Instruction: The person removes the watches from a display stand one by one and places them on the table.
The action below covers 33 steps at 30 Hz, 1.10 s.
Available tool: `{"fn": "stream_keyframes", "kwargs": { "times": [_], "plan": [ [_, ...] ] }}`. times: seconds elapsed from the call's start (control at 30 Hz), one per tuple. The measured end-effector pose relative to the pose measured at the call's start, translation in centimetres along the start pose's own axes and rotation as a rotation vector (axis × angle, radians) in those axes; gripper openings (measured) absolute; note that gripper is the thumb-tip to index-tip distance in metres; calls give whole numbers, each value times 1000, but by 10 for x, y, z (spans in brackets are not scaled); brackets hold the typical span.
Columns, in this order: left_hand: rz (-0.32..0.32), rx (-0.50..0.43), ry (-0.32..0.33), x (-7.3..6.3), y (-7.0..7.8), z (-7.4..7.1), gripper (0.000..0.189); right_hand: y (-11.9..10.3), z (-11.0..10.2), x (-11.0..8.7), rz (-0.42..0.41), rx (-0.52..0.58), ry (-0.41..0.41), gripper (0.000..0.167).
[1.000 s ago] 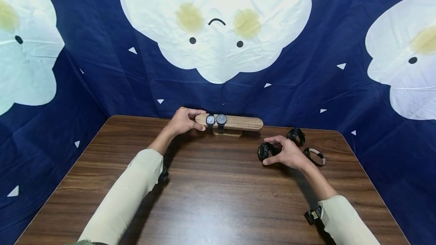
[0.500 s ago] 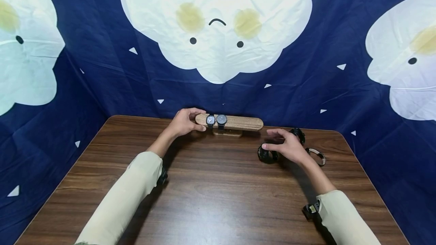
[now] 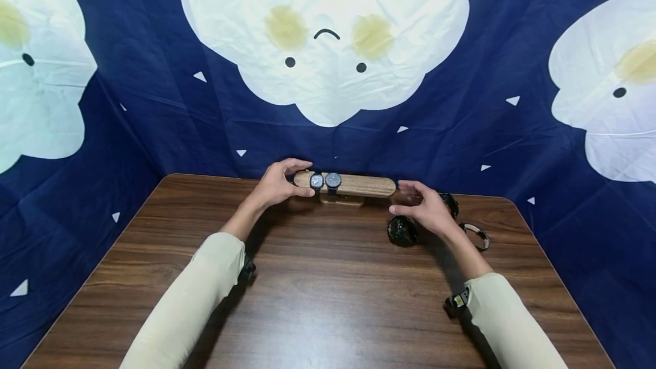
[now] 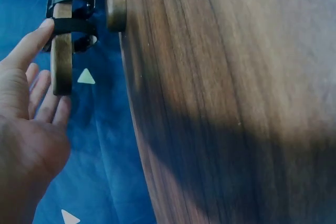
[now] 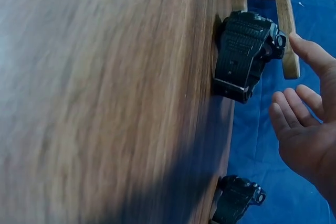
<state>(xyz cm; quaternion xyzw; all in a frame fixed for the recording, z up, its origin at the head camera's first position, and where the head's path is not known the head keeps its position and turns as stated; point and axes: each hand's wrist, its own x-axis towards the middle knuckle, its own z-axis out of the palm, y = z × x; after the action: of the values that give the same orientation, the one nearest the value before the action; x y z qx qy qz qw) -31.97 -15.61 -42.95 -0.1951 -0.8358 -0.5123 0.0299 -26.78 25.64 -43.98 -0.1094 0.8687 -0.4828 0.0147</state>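
Note:
A wooden watch stand [image 3: 366,185] stands at the table's back edge, a horizontal bar on a low base. Two dark-strapped watches hang on its left half, a square-faced watch [image 3: 316,181] and a round-faced watch [image 3: 333,180]. My left hand [image 3: 277,184] spans the bar's left end, fingers fairly straight; its thumb overlaps the outer watch's strap [image 4: 73,25] in the left wrist view, contact unclear. Near the bar's right end is my right hand [image 3: 427,206], fingers extended, holding nothing. Just below its thumb a chunky black watch [image 3: 401,231] rests on the table.
Behind the right hand lies another black watch [image 3: 450,205], partly hidden. A thin looped band [image 3: 476,236] sits to its right. The brown wooden table [image 3: 318,283] ends against a blue cloth [image 3: 333,144] with white cloud shapes.
My right hand has let go of the chunky black watch, leaving it on the table, and moved up toward the bar's right end. My left hand's fingertips have slid slightly inward.

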Motion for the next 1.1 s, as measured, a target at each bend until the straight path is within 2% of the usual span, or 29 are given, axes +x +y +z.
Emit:
{"fn": "stream_keyframes", "kwargs": {
  "times": [0.3, 0.5, 0.77, 1.1],
  "plan": [
    [80, 29, 26, 1, -1, 8, 70, -1, 12, 14, -18, 96, 33, 82],
    [114, 42, 47, 2, 0, 10, 66, -6, 15, 22, -17, 100, 40, 80],
    [132, 62, 47, 3, 0, 15, 66, -10, 21, 30, 6, 119, 39, 80],
    [136, 72, 55, 3, -2, 18, 64, -5, 28, 36, -15, 126, 35, 72]
  ]
}}
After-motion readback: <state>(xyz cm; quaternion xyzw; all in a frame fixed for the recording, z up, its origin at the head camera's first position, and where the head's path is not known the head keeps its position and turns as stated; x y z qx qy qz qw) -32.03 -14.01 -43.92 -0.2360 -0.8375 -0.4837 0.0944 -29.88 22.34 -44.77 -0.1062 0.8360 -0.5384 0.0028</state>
